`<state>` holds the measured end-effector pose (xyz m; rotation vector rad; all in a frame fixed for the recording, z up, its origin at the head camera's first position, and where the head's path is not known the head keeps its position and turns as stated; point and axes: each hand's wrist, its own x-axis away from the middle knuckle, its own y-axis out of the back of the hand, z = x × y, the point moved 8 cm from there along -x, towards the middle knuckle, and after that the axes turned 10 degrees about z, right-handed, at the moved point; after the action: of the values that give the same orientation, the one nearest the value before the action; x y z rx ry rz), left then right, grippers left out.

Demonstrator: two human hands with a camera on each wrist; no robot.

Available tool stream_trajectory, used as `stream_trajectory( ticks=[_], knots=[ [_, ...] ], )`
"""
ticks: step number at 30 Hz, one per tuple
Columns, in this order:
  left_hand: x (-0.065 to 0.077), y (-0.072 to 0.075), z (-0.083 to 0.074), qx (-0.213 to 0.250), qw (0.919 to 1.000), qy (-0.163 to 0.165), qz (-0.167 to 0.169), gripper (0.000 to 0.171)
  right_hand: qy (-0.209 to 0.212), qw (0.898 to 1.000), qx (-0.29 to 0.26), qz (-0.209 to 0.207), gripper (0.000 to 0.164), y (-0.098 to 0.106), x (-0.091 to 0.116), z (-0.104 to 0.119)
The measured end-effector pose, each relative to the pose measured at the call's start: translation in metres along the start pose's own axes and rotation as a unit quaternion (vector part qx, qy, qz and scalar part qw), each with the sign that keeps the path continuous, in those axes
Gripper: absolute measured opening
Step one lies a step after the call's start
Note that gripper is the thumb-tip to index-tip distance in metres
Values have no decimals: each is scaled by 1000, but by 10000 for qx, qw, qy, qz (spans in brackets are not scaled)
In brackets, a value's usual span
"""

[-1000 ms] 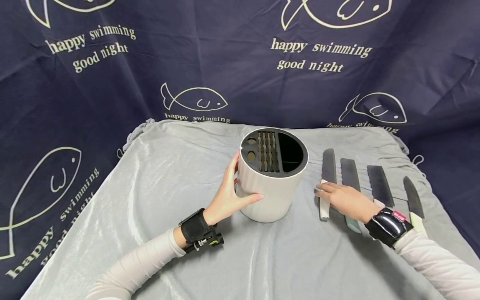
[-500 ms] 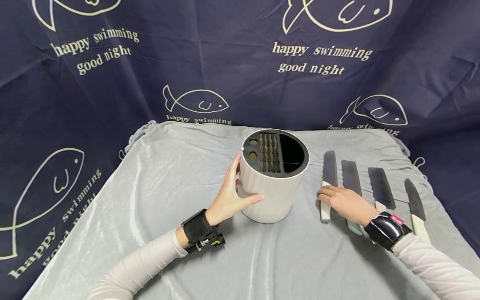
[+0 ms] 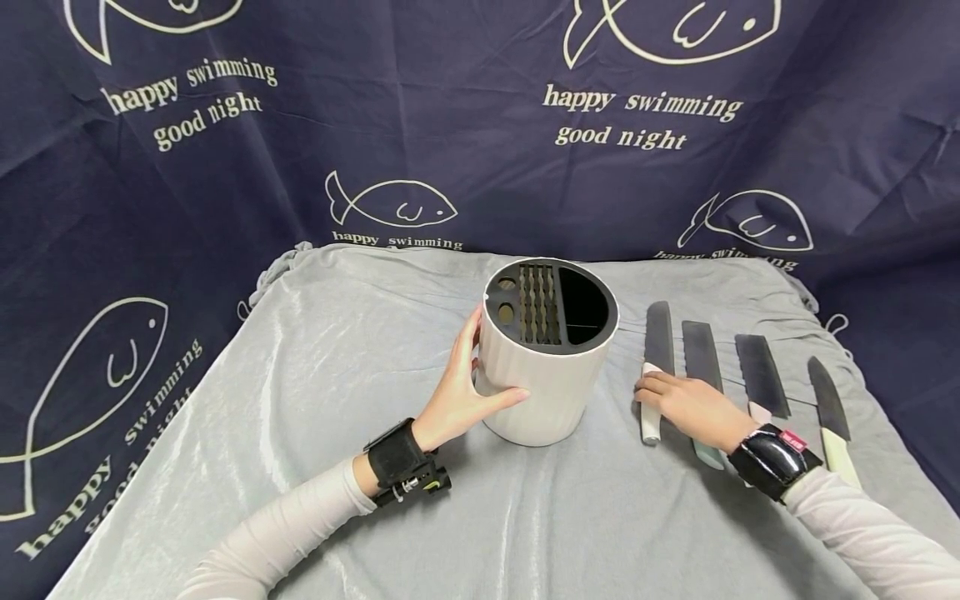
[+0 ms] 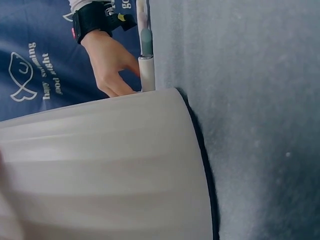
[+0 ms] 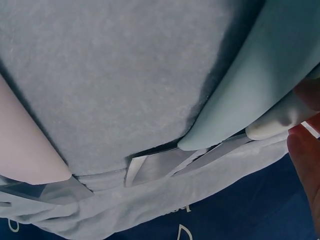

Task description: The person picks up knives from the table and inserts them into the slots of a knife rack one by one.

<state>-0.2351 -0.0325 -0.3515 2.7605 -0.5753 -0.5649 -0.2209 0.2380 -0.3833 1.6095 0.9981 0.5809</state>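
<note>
A white ribbed knife block (image 3: 547,396) with a black slotted top stands upright on the grey cloth in the head view. My left hand (image 3: 459,402) grips its left side, thumb across the front and fingers reaching round behind. To the right, my right hand (image 3: 693,408) holds a white-handled knife (image 3: 651,423), which lies with its dark blade pointing away from me. In the right wrist view, fingertips (image 5: 304,145) are at the white handle (image 5: 282,120). Beside it lies a green-handled knife (image 3: 700,346), its handle partly hidden under the right hand.
Farther right lie a pink-handled knife (image 3: 761,375) and a small knife with a pale yellow-green handle (image 3: 838,457), both blades pointing away. A wrinkled grey cloth (image 3: 360,333) covers the table. Behind it hangs a dark blue curtain (image 3: 465,108) with fish prints.
The right hand's fingers have closed in on the white handle since one second ago. The left hand keeps its grip on the knife block; the head view has shifted slightly.
</note>
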Motion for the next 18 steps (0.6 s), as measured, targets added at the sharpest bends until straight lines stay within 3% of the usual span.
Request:
stream_trajectory(
  ticks=[18],
  knots=[
    [0, 0, 3, -48, 10000, 24, 3, 115, -17, 9998, 52, 181, 29, 5, -1, -3]
  ],
)
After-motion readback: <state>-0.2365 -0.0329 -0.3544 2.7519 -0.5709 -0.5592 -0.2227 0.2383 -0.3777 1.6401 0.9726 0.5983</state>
